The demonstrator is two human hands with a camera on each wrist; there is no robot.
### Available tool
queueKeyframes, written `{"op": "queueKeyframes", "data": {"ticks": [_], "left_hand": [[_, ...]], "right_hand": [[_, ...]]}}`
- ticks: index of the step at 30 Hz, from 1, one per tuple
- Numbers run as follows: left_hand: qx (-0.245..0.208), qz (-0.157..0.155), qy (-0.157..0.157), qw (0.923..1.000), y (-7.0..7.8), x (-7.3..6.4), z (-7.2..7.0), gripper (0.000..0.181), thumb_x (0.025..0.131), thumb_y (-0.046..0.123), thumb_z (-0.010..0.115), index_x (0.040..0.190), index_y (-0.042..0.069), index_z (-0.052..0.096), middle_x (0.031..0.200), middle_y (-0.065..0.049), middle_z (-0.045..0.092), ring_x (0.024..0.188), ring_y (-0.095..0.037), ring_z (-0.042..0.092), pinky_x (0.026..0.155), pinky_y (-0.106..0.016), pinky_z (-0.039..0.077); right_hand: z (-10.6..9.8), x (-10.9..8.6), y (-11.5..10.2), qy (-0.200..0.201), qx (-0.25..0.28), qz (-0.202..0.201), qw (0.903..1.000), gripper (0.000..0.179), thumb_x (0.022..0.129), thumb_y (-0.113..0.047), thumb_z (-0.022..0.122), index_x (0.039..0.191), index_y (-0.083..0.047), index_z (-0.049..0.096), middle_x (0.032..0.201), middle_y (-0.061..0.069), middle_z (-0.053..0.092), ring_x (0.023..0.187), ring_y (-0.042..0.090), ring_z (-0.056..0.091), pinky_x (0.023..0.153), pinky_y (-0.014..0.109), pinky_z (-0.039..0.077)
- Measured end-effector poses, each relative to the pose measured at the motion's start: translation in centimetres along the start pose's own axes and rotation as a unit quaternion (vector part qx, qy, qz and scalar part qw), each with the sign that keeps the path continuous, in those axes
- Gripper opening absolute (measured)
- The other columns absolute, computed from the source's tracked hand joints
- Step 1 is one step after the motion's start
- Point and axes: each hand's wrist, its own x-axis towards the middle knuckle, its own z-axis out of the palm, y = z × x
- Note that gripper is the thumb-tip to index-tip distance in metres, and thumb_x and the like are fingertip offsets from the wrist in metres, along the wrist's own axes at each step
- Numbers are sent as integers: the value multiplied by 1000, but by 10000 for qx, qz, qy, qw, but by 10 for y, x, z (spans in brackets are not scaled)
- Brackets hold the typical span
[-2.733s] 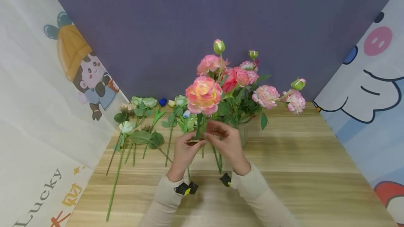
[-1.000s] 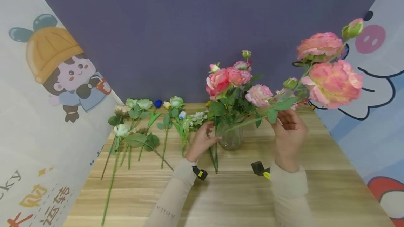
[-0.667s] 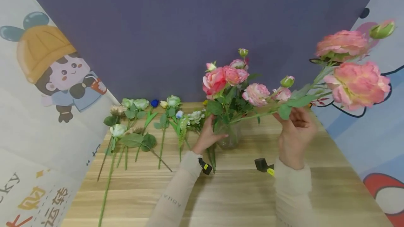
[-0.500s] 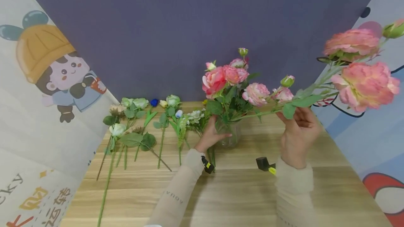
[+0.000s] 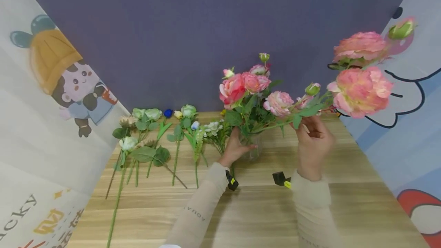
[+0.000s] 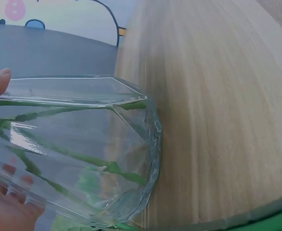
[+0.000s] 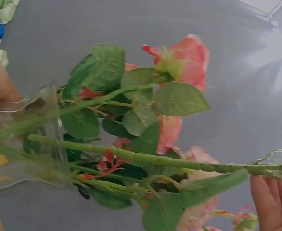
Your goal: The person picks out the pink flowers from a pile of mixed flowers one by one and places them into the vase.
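Note:
A clear glass vase (image 5: 254, 152) stands on the table, holding several pink artificial flowers (image 5: 256, 82). My left hand (image 5: 237, 150) grips it from the left; in the left wrist view the thumb lies along one side of the glass (image 6: 69, 130) and the fingers wrap the other. My right hand (image 5: 314, 146) pinches the green stem (image 7: 150, 160) of a pink peony spray, right of the vase. Two large blooms (image 5: 361, 91) and a bud lean out to the right. The stem's cut end overlaps the vase mouth in the right wrist view.
Several loose artificial flowers lie on the left of the wooden table (image 5: 275, 217): pale green roses (image 5: 153, 114), a blue tulip (image 5: 168, 113) and a white cluster (image 5: 213, 127). A dark panel (image 5: 193, 41) stands behind, with printed curtains on both sides.
Both hands were together on the peony stem; the right hand carried it right and tilted it toward the vase. The left hand let go and took hold of the vase. Lately the spray has shifted left.

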Motion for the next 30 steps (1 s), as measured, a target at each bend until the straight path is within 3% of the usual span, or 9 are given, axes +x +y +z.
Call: {"op": "queueKeyframes", "data": {"ticks": [6, 10, 14, 16, 19, 23, 26, 30], "left_hand": [[13, 55, -40, 10000, -2, -2, 0, 103, 74, 17, 82, 150, 8, 14, 151, -11, 27, 138, -23, 28, 112, -39, 27], [143, -76, -96, 9998, 0, -3, 0, 105, 74, 18, 82, 151, 8, 10, 153, -11, 23, 140, -22, 24, 112, -39, 26], [230, -166, -143, 9995, 2, -3, -1, 106, 75, 20, 81, 151, 10, 8, 154, -11, 21, 140, -22, 24, 112, -39, 28], [270, -152, -149, 9994, 2, -3, -1, 106, 75, 20, 81, 151, 12, 8, 154, -10, 21, 140, -22, 25, 111, -41, 28], [342, 4, -132, 9993, 1, -2, -1, 104, 75, 20, 81, 151, 14, 11, 152, -8, 25, 138, -22, 28, 111, -40, 30], [404, 527, -135, 9977, -1, 1, -2, 99, 72, 14, 83, 149, 15, 21, 147, -7, 36, 133, -20, 38, 109, -35, 32], [431, 904, -136, 9949, -2, 4, -3, 94, 71, 12, 84, 146, 13, 27, 143, -7, 41, 130, -20, 42, 109, -33, 32], [408, 951, -111, 9946, -1, 3, -4, 92, 71, 12, 83, 146, 12, 29, 144, -8, 39, 131, -21, 40, 109, -34, 32]], "right_hand": [[3, -5, 11, -57, -1137, 289, 9931, 23, 76, 12, 64, 98, 11, 70, 79, 0, 72, 71, 11, 66, 60, 16, 53], [3, -10, 19, -195, -1909, 589, 9796, 21, 77, 8, 63, 97, 7, 71, 79, -8, 70, 74, 7, 66, 61, 15, 52], [5, -15, 27, -574, -2363, 612, 9680, 18, 79, 4, 65, 95, 6, 71, 80, -12, 69, 75, 5, 66, 64, 16, 53], [8, -18, 28, -778, -2428, 585, 9652, 15, 80, 5, 65, 93, 8, 70, 80, -7, 69, 75, 4, 66, 65, 16, 53], [16, -23, 26, -1079, -2555, 453, 9597, 11, 80, 9, 63, 89, 13, 68, 79, 11, 70, 72, 1, 64, 66, 14, 53], [28, -29, 19, -1459, -2682, 396, 9514, 10, 78, 16, 60, 87, 19, 63, 80, 32, 64, 71, -2, 62, 68, 12, 52], [30, -33, 22, -1611, -2843, 431, 9441, 11, 77, 18, 60, 88, 21, 62, 81, 33, 64, 70, 0, 62, 67, 11, 51], [22, -38, 42, -1720, -3131, 261, 9337, 13, 76, 18, 62, 88, 19, 64, 79, 29, 66, 67, 19, 67, 64, 9, 50]]}}
